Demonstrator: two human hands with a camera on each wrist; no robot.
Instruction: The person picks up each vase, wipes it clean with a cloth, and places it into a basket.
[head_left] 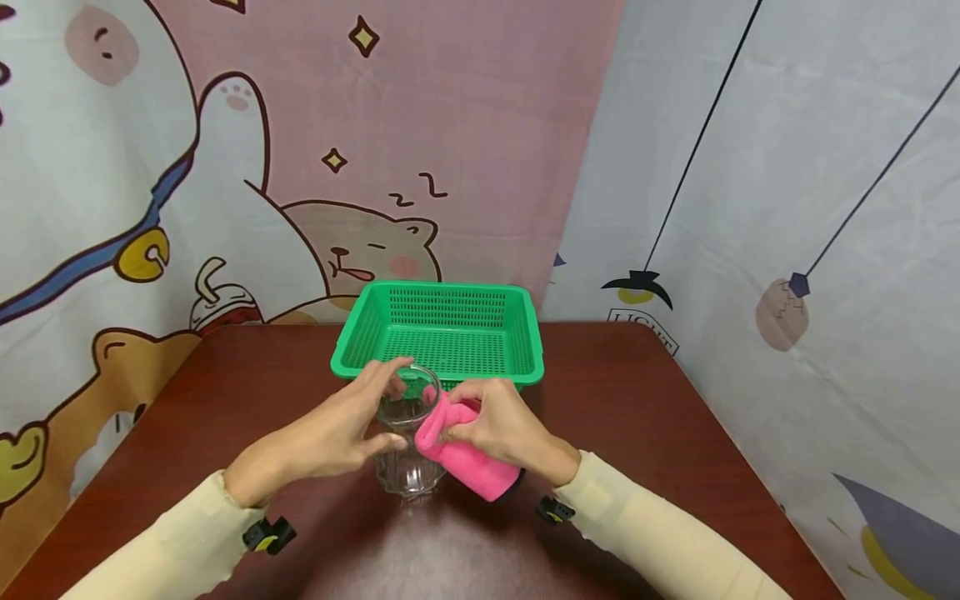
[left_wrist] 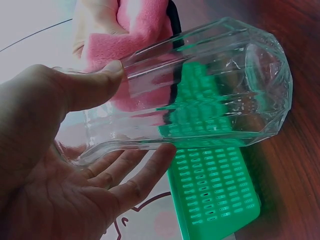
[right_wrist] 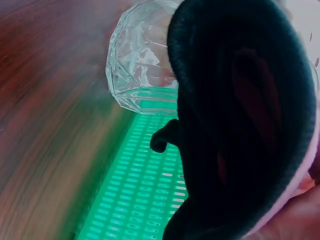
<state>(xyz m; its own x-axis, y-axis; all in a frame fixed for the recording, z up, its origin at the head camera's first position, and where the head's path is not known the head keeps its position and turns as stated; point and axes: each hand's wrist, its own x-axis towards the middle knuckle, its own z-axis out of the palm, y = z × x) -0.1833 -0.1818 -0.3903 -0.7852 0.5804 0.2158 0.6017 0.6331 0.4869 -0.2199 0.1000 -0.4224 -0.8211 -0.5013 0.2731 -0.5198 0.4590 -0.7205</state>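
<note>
My left hand (head_left: 330,432) holds a clear, faceted glass jar (head_left: 410,477) near its rim, thumb on one side and fingers on the other. The jar's open mouth faces up in the head view, and the left wrist view shows its many-sided base (left_wrist: 270,92). In my right hand (head_left: 510,423) is a folded pink cloth (head_left: 480,473), pinched between thumb and fingers against the jar's rim. Whether some of the cloth is inside the mouth I cannot tell. The cloth's dark side (right_wrist: 235,115) fills much of the right wrist view and hides the right fingers.
A green plastic basket (head_left: 342,354) with slotted walls stands right behind the jar on the dark red-brown table (head_left: 615,467). Cartoon-printed curtains (head_left: 495,142) hang behind the table and along its sides.
</note>
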